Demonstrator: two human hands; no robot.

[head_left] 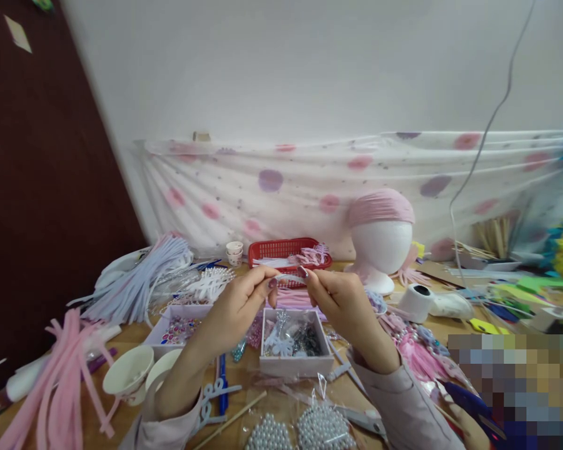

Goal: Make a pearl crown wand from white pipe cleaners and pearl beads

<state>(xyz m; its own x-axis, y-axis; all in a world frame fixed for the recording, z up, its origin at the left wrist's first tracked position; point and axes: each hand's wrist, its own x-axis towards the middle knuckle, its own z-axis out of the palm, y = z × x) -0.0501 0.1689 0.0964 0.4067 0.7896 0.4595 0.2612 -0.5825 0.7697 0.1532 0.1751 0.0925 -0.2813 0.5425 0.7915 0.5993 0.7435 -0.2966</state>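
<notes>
Above the middle of the table, my left hand (234, 309) pinches one end of a short pale pipe cleaner (289, 277), thumb and forefinger pressed together. My right hand (340, 300) pinches its other end, so the piece bridges the gap between my fingertips in a slight arch. Below my hands is a white box (296, 366) with pale flower-like pieces and dark small parts inside. Pink pipe cleaners (291, 298) lie just behind that box. Under my left forearm a second pale box (156, 337) holds coloured gems, partly hidden by the arm.
A red basket (258, 250) and a foam head (382, 250) stand at the back. Bundles of white (136, 284) and pink pipe cleaners (59, 390) lie left, near paper cups (127, 370). Bagged pearls (326, 428), scissors (363, 420) and a blue pen (223, 382) lie in front.
</notes>
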